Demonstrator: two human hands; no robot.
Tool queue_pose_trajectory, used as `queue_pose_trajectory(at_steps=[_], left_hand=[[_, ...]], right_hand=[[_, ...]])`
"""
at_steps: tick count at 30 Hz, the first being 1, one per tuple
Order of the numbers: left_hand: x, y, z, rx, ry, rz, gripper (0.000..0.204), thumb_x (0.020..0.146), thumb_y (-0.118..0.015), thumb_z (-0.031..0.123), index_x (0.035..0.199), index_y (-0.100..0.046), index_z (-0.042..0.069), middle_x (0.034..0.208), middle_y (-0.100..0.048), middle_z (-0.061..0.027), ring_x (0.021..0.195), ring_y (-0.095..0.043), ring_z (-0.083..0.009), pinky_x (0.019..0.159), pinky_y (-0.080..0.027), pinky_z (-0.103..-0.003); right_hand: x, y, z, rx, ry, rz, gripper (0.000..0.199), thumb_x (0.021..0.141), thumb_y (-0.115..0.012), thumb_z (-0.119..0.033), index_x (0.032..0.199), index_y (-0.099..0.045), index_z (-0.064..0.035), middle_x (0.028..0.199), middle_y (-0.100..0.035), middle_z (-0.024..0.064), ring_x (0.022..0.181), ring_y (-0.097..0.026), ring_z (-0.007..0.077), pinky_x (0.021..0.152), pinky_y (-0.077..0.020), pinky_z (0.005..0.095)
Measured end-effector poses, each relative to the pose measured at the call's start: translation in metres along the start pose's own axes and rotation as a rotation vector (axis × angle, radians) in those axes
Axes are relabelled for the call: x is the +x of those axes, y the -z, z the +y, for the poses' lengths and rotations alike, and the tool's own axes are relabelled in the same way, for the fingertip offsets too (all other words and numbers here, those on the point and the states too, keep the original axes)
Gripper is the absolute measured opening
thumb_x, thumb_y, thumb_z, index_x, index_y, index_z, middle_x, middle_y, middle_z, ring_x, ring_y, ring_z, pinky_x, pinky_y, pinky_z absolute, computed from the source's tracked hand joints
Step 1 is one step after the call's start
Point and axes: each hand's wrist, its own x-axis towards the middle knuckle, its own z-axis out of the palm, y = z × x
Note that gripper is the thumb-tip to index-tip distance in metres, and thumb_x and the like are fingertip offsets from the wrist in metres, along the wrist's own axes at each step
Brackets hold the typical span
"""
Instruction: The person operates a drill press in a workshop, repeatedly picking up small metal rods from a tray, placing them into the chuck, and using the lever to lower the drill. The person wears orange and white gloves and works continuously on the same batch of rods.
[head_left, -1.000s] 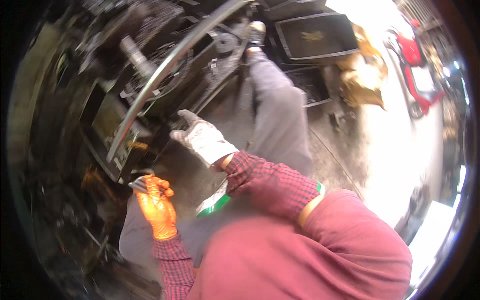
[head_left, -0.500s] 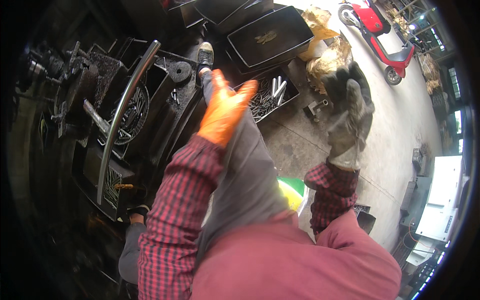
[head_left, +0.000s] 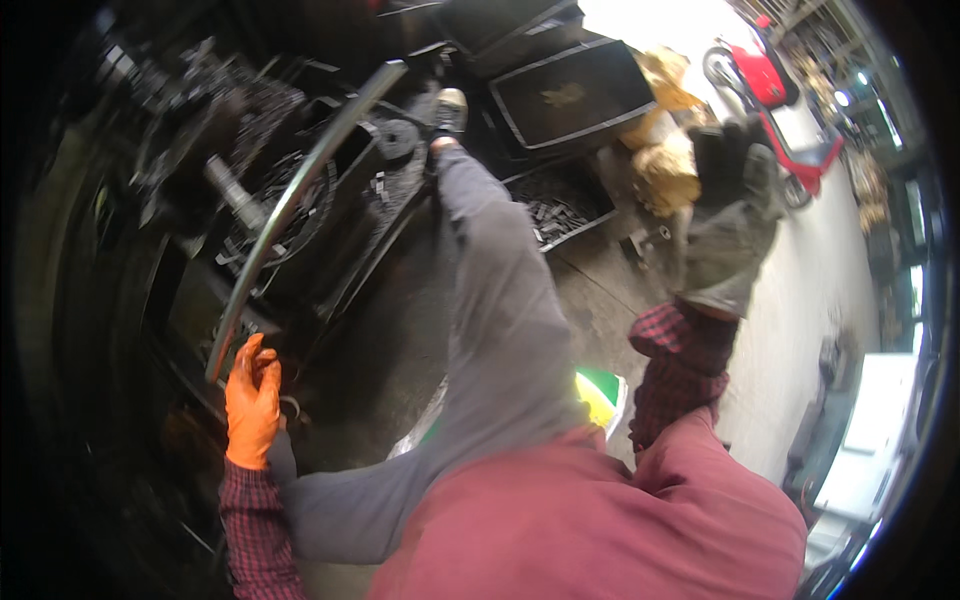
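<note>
My left hand, in an orange glove, is beside the lower end of a long curved metal bar. Its fingers are loosely bent and apart, with nothing visible in them; whether they touch the bar I cannot tell. My right hand, in a grey and black work glove, is raised on the right with fingers extended, holding nothing. Behind the bar, a round container of dark metal pieces sits by the machine. A low crate of short metal pieces stands beyond my knee.
Dark machinery fills the left. An open black bin stands ahead, beside crumpled brown wrapping. A red scooter is parked at the far right. A green and yellow bag lies below my leg. A white cabinet stands right.
My left hand has swung from near the crate to the lower left, beside the bar's end. My right hand stays raised. The whole view has shifted and blurred slightly.
</note>
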Motion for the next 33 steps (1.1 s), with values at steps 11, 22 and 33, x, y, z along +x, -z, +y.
queue_pose_trajectory(at_steps=[11,22,33], left_hand=[[-0.014,-0.001,0.013,0.310,-0.389,0.234,0.014,0.104,-0.069,0.016,0.101,-0.072,0.003,0.084,-0.070,-0.0171,0.074,-0.068,-0.0327,0.070,-0.055,-0.040],[-0.013,0.038,0.069,0.234,-0.830,0.540,0.017,0.089,-0.084,0.012,0.081,-0.069,0.009,0.070,-0.067,-0.0067,0.060,-0.064,-0.0309,0.056,-0.050,-0.040],[0.023,0.055,0.061,0.145,-0.645,0.567,0.006,0.093,-0.079,0.008,0.089,-0.075,0.005,0.078,-0.072,-0.0119,0.066,-0.067,-0.0347,0.061,-0.053,-0.042]], right_hand=[[-0.033,-0.041,-0.033,0.200,-0.152,-0.143,0.047,0.108,-0.065,-0.046,0.110,-0.078,-0.0009,0.083,-0.069,0.0008,0.073,-0.059,0.0100,0.066,-0.0462,0.0262],[-0.050,-0.156,-0.052,-0.249,0.212,-0.283,0.036,0.110,-0.062,-0.035,0.103,-0.074,-0.0014,0.082,-0.068,0.0036,0.062,-0.058,0.0088,0.059,-0.0478,0.0254],[-0.026,-0.201,-0.010,0.087,-0.124,-0.145,0.052,0.107,-0.065,-0.050,0.113,-0.075,0.0010,0.074,-0.066,0.0056,0.067,-0.058,0.0136,0.071,-0.0520,0.0329]])
